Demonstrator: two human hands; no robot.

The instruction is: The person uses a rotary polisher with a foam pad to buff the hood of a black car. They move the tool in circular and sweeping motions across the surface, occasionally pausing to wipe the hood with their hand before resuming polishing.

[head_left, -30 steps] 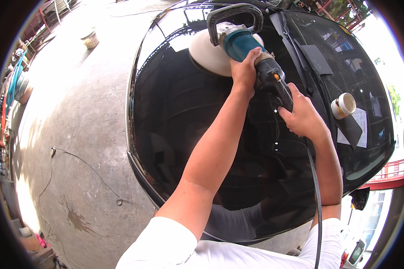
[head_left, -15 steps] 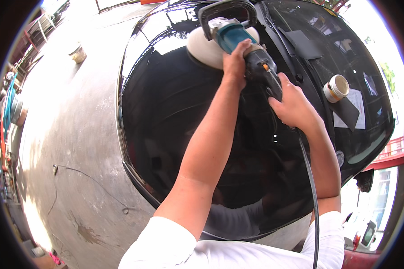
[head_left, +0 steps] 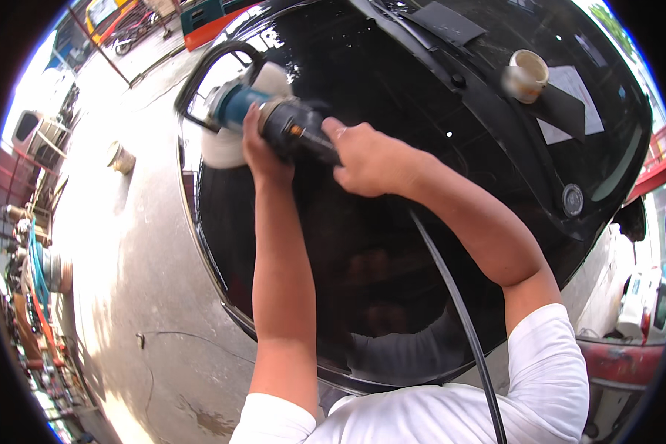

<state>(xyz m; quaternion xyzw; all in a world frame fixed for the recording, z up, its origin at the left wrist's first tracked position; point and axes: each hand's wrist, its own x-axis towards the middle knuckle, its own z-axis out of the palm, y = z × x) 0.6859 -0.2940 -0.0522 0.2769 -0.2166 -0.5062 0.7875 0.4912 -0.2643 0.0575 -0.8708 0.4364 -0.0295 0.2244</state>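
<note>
"Your left hand [head_left: 268,153], what's it gripping?"

"It's curled round the smooth teal-and-black polisher [head_left: 244,106], upper left of the frame; your right hand [head_left: 377,159] clasps the dark rear handle [head_left: 317,139]."

"And the pad [head_left: 226,151]?"

"Round, white, overlapping the glossy black hood [head_left: 377,89]."

free room over hood [head_left: 362,244] between forearms [head_left: 283,244], 1 cable [head_left: 451,285] crossing it, polisher [head_left: 238,106] blocking farther out
</note>
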